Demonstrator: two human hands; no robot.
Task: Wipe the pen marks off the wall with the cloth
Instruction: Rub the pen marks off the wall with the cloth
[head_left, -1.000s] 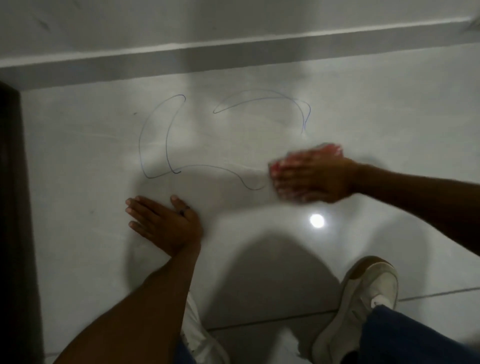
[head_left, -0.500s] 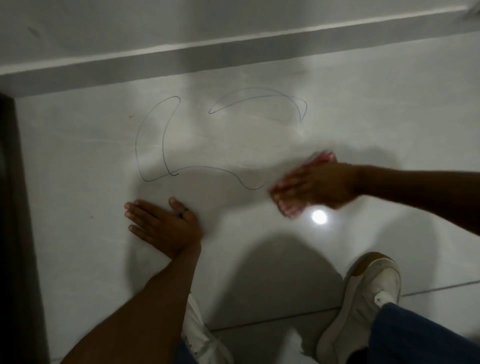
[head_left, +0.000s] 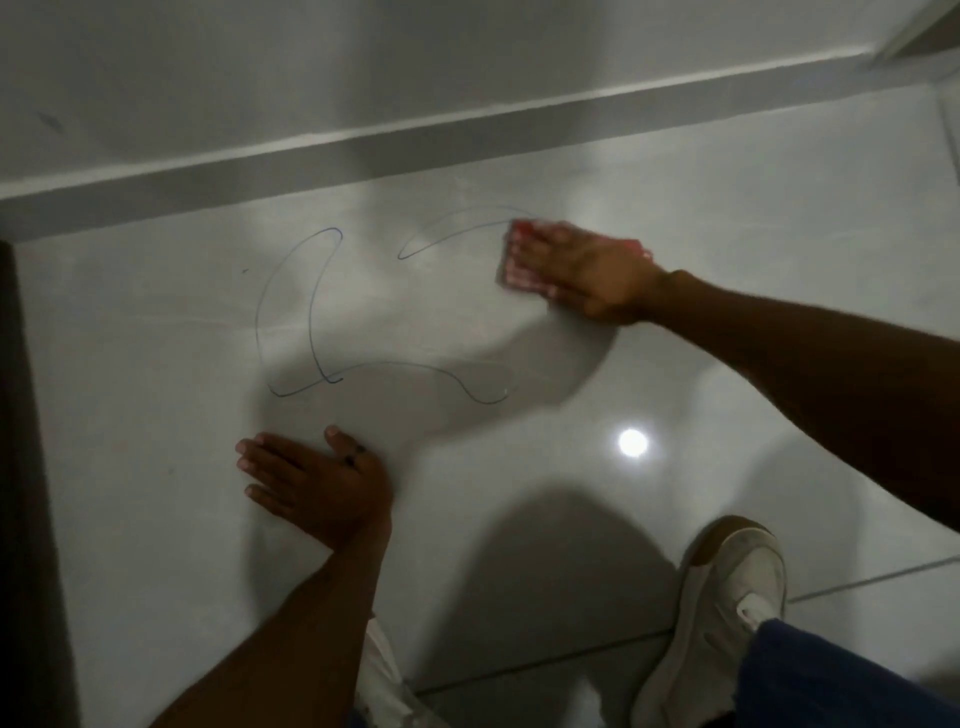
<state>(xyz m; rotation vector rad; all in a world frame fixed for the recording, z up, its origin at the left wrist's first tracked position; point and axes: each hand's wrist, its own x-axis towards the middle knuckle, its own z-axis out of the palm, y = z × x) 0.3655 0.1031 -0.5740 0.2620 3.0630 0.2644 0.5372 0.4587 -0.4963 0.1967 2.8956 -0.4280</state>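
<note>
Cloth (head_left: 517, 234) under R hand (head_left: 587, 280), fingers flat, arm outstretched | L hand (head_left: 317, 483) palm-down, fingers straight, below pen marks (head_left: 311, 312)

cloth (head_left: 519, 232) red-and-white | pen marks (head_left: 310, 327) blue | tile (head_left: 727, 234) pale grey | shoe (head_left: 727, 597) white, tan toe | trouser leg (head_left: 831, 675) blue

No readable text, label, brand or number anywhere. Thin blue pen lines (head_left: 310, 312), centre left of frame on the glossy pale grey tiled surface (head_left: 156, 467), are loose loops, not letters. White sneaker (head_left: 727, 597), lower right: no legible marking.
</note>
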